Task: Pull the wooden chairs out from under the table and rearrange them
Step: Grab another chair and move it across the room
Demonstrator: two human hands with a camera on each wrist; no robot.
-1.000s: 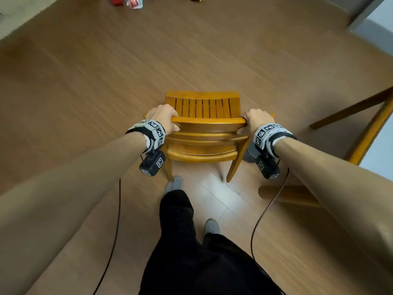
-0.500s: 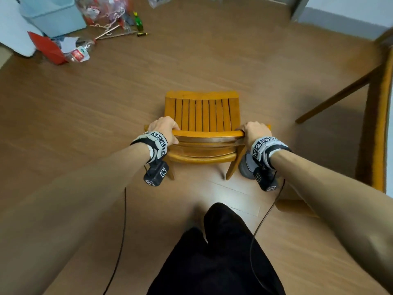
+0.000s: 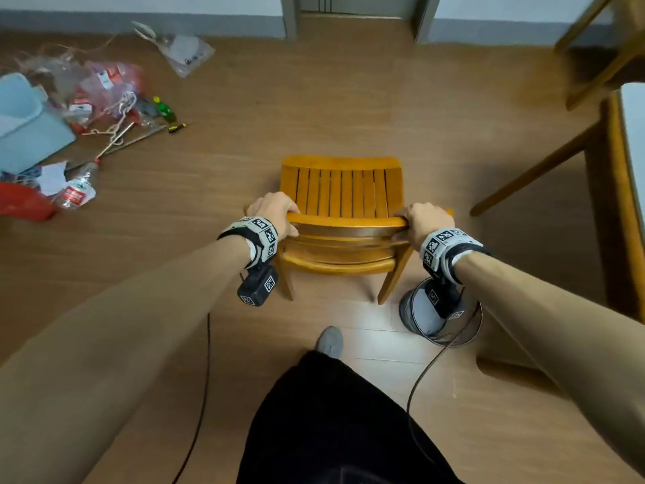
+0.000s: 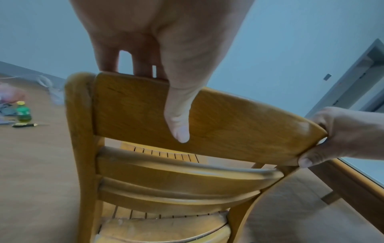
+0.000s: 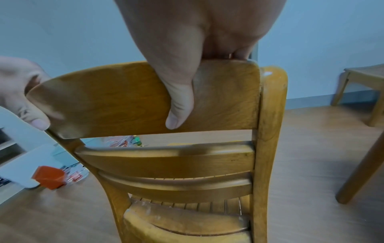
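Observation:
A wooden chair [image 3: 340,193] with a slatted seat stands on the floor in front of me, its back toward me. My left hand [image 3: 275,213] grips the left end of the chair's top rail [image 4: 207,118], thumb on the near face and fingers over the top. My right hand [image 3: 420,220] grips the right end of the same rail [image 5: 124,98] in the same way. The table [image 3: 624,190] with its slanted leg stands at the right edge, clear of the chair.
Bags, bottles, a light blue bin [image 3: 24,131] and a red container [image 3: 21,204] lie scattered on the floor at the left. A round metal can [image 3: 439,319] stands by the chair's right rear leg. A doorway [image 3: 356,12] is straight ahead. Another wooden stool [image 5: 365,92] sits far right.
The chair and I have moved forward across the floor; the littered corner and doorway have come into view. Both hands keep the same grip on the top rail.

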